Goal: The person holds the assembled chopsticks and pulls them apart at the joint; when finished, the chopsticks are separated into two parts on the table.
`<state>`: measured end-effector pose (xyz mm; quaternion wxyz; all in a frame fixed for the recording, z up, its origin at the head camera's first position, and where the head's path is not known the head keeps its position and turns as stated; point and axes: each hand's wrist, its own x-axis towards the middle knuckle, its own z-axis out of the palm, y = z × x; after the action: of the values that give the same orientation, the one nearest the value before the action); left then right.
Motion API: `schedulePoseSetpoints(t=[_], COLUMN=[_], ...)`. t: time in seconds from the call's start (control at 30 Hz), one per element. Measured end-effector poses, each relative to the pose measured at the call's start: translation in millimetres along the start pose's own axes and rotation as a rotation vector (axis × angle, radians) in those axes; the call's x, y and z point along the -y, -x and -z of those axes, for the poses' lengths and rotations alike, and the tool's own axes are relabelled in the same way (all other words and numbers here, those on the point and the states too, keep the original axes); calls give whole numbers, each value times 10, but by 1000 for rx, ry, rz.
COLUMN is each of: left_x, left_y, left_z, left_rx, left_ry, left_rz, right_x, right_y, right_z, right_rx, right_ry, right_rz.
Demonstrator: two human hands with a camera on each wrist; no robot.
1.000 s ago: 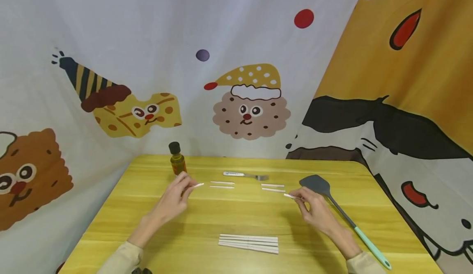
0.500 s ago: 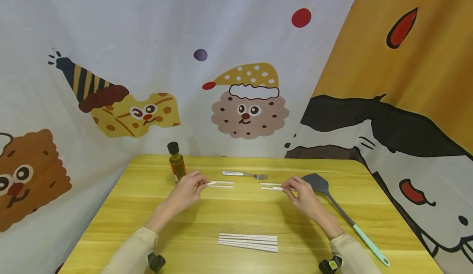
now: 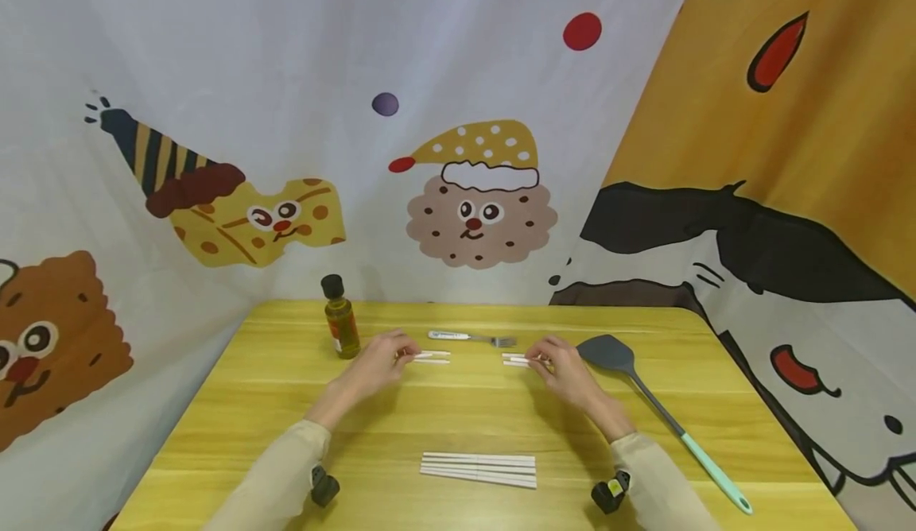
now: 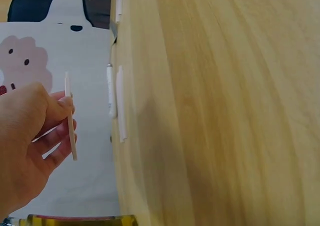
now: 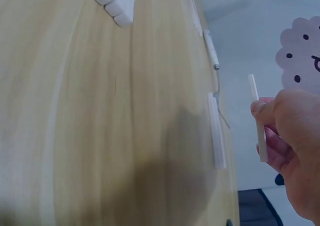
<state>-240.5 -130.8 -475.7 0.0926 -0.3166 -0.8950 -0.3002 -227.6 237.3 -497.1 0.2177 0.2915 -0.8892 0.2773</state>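
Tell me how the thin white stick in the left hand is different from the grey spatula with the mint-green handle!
The thin white stick is much shorter than the grey spatula with the mint-green handle. The left hand pinches the stick up off the yellow wood-grain table; the spatula lies on it. The stick looks plain white; the spatula has a broad grey head. Both are mostly straight and narrow.

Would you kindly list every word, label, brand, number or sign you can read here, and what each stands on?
No text can be read.
Fork: a marking on its white handle, too small and blurred to read.
Bottle: a label with red on it, too blurred to read.
Held sticks: no lettering seen.
Backdrop: cartoon pictures, no lettering seen.
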Motion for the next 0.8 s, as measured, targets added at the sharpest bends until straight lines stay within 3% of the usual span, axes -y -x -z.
schedulePoseSetpoints(t=[0.17, 0.4, 0.8], left_x=[31, 58, 116], left_y=[-75, -112, -127], left_z=[-123, -267, -452], left_rx=[72, 116, 158], left_ry=[-15, -2, 1], left_rz=[14, 35, 71], right_x=[-25, -30, -93], right_y=[-12, 24, 87], right_z=[-88, -198, -289], right_rx=[30, 73, 123], right_ry=[19, 25, 60], right_rz=[-42, -92, -72])
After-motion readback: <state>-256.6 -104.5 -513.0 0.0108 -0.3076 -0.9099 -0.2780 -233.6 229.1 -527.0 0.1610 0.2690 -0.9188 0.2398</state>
